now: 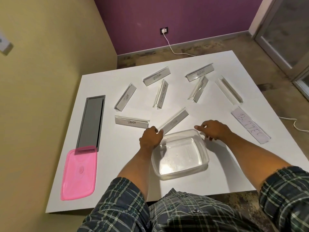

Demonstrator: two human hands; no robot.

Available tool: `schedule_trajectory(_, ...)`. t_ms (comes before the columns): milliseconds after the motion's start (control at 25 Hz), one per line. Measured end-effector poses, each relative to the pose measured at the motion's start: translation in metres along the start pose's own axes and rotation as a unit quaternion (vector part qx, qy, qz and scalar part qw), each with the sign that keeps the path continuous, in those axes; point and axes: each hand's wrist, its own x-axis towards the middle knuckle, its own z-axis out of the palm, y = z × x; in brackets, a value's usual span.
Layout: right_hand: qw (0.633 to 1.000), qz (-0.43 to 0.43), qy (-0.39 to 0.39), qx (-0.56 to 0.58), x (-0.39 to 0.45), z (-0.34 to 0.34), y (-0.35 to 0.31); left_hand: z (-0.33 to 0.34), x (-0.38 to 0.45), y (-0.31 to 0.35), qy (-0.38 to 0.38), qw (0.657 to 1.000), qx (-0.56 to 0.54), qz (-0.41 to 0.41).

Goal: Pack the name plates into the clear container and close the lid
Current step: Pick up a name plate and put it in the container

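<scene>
This is looking like an office room. A big white table (209, 67) with a gray cable box (91, 121) is sitting here, and name plates (157, 76) are lying on it. A charger (164, 30) is sitting plugged into the purple wall (184, 17).

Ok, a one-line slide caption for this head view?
Both hands reach past the empty clear container toward the DOG name plate; pink lid lies aside.

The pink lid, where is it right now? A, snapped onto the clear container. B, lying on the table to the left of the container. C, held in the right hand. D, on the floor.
B: the pink lid lies flat near the table's left edge, while the clear container sits open and empty.
</scene>
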Motion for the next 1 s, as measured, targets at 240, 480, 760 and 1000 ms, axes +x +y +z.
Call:
schedule_trajectory(240,0.996,0.000,0.074,-0.040,0.039,-0.005,-0.032,-0.006,0.018,-0.002,-0.029,0.997,0.028,-0.068)
schedule_trajectory(480,0.999,-0.024,0.020,0.042,0.075,0.002,-0.053,-0.002,0.037,-0.010,-0.077,0.991,0.040,-0.104)
schedule_trajectory(760,0.995,-0.023,-0.019,0.096,0.104,0.007,-0.061,0.007,0.059,-0.010,-0.099,0.992,0.009,-0.075)
schedule_trajectory(1000,0.997,-0.053,-0.020,0.052,0.112,0.020,-0.056,0.011,0.062,0.000,-0.076,0.994,-0.056,-0.053)
